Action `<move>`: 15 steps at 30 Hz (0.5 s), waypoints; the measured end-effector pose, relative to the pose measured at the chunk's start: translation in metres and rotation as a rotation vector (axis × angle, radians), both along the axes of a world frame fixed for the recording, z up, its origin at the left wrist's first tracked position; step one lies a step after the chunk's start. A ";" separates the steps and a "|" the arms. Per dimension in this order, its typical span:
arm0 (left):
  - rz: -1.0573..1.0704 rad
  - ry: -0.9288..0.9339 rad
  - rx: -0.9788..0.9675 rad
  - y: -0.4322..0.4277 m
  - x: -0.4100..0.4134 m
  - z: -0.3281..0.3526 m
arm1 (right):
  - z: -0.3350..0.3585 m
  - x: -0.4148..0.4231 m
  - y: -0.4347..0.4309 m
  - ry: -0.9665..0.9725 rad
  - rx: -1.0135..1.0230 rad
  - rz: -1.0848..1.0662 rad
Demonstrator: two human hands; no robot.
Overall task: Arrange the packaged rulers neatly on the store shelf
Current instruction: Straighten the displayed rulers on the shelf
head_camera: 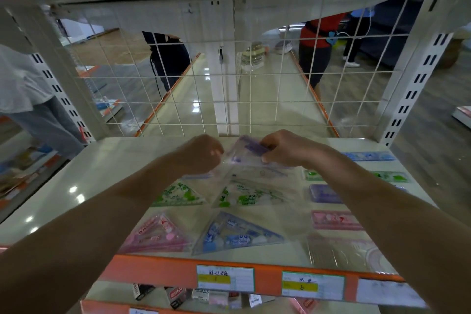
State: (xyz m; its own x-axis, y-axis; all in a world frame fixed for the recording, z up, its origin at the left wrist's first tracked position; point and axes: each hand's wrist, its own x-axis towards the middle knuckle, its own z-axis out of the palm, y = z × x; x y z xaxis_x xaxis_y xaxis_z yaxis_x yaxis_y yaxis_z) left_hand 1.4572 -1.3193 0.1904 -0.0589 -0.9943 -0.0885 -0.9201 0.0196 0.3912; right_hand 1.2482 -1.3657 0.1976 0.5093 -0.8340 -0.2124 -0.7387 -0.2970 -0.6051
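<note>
Purple-printed clear packet [242,157] of rulers, centre of frame, held just above the back part of the shelf [102,176].

Right hand [283,148]: narrow grip, thumb and fingers pinching the packet's right end.
Left hand [201,153]: fingers curled at the packet's left edge, tips hidden; cannot tell whether that grip holds.

Laid flat already:
- two green triangle packs [178,194], side by side, mid-frame
- pink triangle pack [158,234] and blue triangle pack [237,234], lower centre, edges touching
- straight ruler packs [334,219] in a rough column, right of frame

Judgement: roughly two-thirds done. The triangles form two rows and the right column is loosely stacked. Left to do: place the purple packet, probably behind the green row, then square up the skewed packs and the clear pack at lower right.
</note>
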 end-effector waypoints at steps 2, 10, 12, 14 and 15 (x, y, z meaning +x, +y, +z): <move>0.017 0.268 0.043 0.003 -0.012 0.010 | 0.003 0.000 0.000 -0.018 0.037 0.012; -0.020 0.112 0.007 0.008 -0.033 0.006 | -0.006 0.006 0.012 -0.003 -0.081 0.063; -0.030 0.058 0.003 0.010 -0.032 0.003 | -0.010 0.007 0.014 0.047 -0.127 0.087; -0.025 0.071 -0.024 0.010 -0.031 0.002 | -0.009 0.006 0.012 0.001 -0.127 0.066; -0.013 0.076 -0.034 0.010 -0.031 0.000 | -0.007 0.006 0.012 -0.015 -0.127 0.038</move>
State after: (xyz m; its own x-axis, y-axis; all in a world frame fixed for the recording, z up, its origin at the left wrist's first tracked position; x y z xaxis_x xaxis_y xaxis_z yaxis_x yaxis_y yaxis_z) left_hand 1.4264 -1.3094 0.1905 -0.0767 -0.9958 -0.0497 -0.8875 0.0455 0.4586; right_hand 1.2537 -1.3541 0.1903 0.5435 -0.8336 -0.0989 -0.7166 -0.3994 -0.5719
